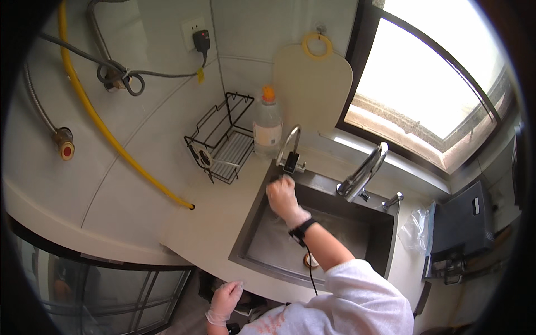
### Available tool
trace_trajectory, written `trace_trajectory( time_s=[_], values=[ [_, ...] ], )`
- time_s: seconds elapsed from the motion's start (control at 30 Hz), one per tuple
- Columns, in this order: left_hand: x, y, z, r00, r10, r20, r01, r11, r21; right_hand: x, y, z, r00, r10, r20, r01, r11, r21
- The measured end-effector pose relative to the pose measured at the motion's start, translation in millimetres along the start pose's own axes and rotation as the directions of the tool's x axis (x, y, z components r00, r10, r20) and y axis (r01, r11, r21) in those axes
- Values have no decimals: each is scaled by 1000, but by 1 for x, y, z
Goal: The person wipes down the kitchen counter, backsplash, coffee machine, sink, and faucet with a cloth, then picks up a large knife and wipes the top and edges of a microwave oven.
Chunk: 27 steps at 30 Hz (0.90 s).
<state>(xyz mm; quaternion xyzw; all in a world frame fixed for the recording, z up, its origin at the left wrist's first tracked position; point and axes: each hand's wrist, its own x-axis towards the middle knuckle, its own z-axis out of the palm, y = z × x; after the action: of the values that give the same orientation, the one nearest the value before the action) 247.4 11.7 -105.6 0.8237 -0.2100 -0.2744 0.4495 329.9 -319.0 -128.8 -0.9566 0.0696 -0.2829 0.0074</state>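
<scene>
My right hand [285, 201] is in a clear disposable glove, with a black band on the wrist. It is curled over the back left corner of the stainless steel sink [247, 247], just in front of a small gooseneck tap [292, 161] with a black body. A small dark patch shows at the fingers; whether they hold anything is hidden. Lower left, my left hand [226, 297], also gloved, hangs by the counter's front edge with its fingers curled. Nothing is seen in it, but its palm is turned from view. A drain [310, 260] lies in the basin.
A black wire rack [234, 150] holding scissors [205, 158] stands back left beside a clear bottle [268, 125] with an orange top. A chrome tap [363, 173] rises behind the sink. Right are a plastic bag [414, 232] and a dark board [460, 222]. A yellow hose [113, 140] enters the counter.
</scene>
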Motion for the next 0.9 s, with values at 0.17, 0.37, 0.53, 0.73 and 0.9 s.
trace_trajectory(
  time_s=[0.17, 0.37, 0.53, 0.73, 0.9],
  values=[
    [-3, -11, -1, 999, -27, 43, 27, 1000, -7, 10, -30, -71, 994, 64, -84, -11, 851, 524],
    [6, -12, 4, 995, -71, 66, 70, 997, 23, 105, 16, -117, 628, 298, -719, 68, 899, 432],
    [10, -5, 17, 995, -24, 97, 30, 998, -63, 106, 54, -80, 833, 157, -531, 88, 909, 407],
    [10, -11, 12, 990, -74, 123, 68, 997, 47, 107, 111, -16, 687, 725, 38, -132, 73, 989],
    [8, -9, 12, 989, -103, 105, 97, 994, 59, 67, 118, 22, 578, 815, -39, -602, 459, 653]
  ],
)
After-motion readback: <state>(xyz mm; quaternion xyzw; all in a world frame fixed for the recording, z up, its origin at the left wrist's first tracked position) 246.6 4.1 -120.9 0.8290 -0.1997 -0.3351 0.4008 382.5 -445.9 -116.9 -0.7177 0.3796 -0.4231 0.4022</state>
